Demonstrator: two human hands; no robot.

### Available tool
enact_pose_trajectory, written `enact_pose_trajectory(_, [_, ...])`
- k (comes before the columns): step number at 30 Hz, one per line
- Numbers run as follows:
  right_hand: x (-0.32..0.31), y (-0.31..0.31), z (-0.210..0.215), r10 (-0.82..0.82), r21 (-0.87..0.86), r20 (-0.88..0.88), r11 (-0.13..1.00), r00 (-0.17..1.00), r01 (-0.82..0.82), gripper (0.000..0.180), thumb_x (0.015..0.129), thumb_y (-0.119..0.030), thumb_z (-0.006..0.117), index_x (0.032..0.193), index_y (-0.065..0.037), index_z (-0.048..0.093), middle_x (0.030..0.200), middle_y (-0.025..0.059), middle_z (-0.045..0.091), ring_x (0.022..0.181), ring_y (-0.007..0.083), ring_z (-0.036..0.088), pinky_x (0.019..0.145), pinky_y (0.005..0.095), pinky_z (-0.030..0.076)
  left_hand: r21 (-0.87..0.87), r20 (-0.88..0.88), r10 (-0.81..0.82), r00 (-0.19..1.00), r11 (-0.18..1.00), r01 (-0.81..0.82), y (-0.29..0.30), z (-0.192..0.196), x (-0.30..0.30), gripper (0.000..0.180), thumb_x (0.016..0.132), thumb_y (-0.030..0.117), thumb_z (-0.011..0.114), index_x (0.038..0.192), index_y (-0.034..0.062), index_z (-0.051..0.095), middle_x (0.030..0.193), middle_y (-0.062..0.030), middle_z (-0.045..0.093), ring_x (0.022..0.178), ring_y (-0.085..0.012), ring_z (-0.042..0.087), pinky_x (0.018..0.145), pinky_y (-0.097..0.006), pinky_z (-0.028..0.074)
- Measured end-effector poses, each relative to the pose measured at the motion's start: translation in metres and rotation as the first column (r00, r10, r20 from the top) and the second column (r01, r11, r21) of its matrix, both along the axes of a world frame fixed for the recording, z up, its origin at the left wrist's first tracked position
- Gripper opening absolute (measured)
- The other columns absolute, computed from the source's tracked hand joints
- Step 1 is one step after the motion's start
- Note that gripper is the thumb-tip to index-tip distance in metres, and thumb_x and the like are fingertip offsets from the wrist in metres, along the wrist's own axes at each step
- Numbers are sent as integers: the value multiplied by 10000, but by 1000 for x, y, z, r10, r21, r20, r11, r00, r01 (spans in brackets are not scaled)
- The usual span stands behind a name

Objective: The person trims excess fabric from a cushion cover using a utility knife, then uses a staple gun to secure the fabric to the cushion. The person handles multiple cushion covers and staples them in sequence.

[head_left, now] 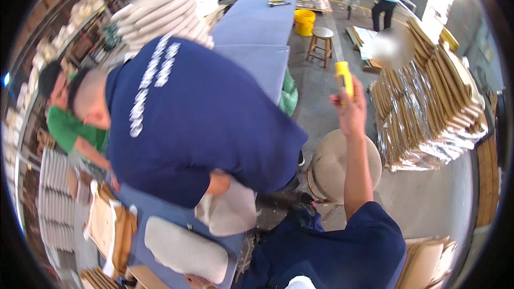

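Observation:
My right hand [352, 109] is raised at the right, its fingers closed round a yellow handheld tool [344, 79] held upright; its exact kind is not clear. A sliver of what looks like my left hand [198, 281] shows at the lower edge, against the near side of a light grey padded panel [186, 249], fingers mostly hidden. This panel lies flat on the blue-covered table [166, 207]. Beside it, a co-worker in a navy shirt [198, 112] bends over the table with a hand on another light grey padded piece [227, 211].
A round beige tufted seat [342, 166] stands near my right arm. Beyond it are plastic-wrapped stacked brown pieces [423, 112], a wooden stool [322, 37] and a yellow bucket [304, 22]. Another person in green [72, 128] stands at the left, near stacked grey cushions [55, 198].

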State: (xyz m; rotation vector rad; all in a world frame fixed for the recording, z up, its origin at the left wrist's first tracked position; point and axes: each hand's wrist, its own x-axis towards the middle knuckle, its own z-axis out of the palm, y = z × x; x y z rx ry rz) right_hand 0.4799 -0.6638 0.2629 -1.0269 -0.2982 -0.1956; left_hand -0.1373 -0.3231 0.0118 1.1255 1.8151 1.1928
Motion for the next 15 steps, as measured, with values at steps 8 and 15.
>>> enact_pose_trajectory(8, [142,42,-168,41,-341,-324,927,945,-157,471,960,-54,624,1412,-27,497,1218,116,637,788,156,698,699,298,570,-129,-241,-333,912,942,310,-115,-13,170,512,1000,391,576,1259,-47,639,1185,-234,684,1041,-374,637,913,-478,509])
enact_pose_trajectory(15, [226,176,-272,115,-713,-91,686,989,-145,477,874,-7,628,1346,-54,573,1151,158,706,974,250,714,853,363,575,-237,-452,-199,870,967,98,-223,-26,173,519,974,399,600,1275,-23,633,1201,-254,669,1089,-419,624,937,-513,498])
